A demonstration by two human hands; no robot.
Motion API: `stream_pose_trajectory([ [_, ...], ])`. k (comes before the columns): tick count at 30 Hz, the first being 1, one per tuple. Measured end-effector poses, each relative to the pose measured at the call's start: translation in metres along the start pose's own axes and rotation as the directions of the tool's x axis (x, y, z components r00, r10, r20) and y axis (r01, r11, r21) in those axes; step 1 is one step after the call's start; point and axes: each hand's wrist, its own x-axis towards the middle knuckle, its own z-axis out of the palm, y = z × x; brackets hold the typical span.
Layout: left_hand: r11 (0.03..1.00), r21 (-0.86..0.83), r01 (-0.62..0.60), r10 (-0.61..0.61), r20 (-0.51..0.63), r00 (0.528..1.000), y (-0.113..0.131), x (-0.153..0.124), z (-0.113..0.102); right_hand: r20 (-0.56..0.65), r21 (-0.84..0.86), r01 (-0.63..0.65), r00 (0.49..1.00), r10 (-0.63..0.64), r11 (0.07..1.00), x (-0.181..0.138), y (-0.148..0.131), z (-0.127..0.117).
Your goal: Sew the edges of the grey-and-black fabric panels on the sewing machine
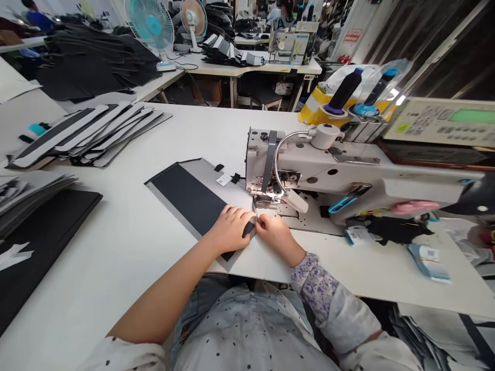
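A long grey fabric panel with a dark centre [189, 198] lies on the white table [127, 237], its near right edge running toward the needle of the sewing machine [328, 170]. My left hand [231, 228] lies on the panel's near end, fingers curled down onto the cloth. My right hand [274, 233] pinches the panel's edge just in front of the presser foot, fingers closed together. A small white label [224, 179] and black tabs sit on the panel's far edge.
Stacks of grey and black panels [88, 135] lie at the left, with darker pieces [38, 226] at the near left. Thread cones [344, 90] and a control panel [441, 121] stand behind the machine. Fans [151, 26] and another machine [290, 46] stand farther back.
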Motion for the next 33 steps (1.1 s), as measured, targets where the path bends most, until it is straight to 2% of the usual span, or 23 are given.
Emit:
stream_pose_trajectory([
  [5, 1.000, -0.018, 0.015, -0.015, -0.020, 1.000, -0.002, 0.002, 0.009, -0.015, 0.014, 0.007, 1.000, -0.007, 1.000, -0.005, 0.002, 0.003],
  [9, 1.000, -0.004, -0.026, 0.025, -0.062, 0.998, -0.005, -0.002, 0.018, -0.097, -0.106, 0.092, 0.990, -0.103, 0.990, -0.012, 0.002, 0.012],
  [13, 0.999, 0.009, -0.042, 0.042, -0.057, 0.997, -0.010, -0.001, 0.022, -0.119, -0.251, 0.171, 0.971, -0.206, 0.953, -0.015, 0.003, 0.020],
  [19, 0.999, -0.002, -0.049, 0.048, -0.092, 0.995, -0.023, 0.013, 0.024, -0.178, -0.258, 0.265, 0.932, -0.315, 0.929, -0.002, 0.009, 0.015],
  [25, 1.000, 0.001, 0.031, -0.030, -0.196, 0.980, -0.040, 0.033, 0.026, -0.199, -0.232, 0.265, 0.929, -0.312, 0.936, 0.019, 0.013, 0.012],
  [33, 0.997, 0.071, 0.030, -0.011, -0.258, 0.966, -0.064, 0.058, 0.035, -0.213, -0.195, 0.194, 0.949, -0.234, 0.961, 0.041, 0.016, 0.018],
])
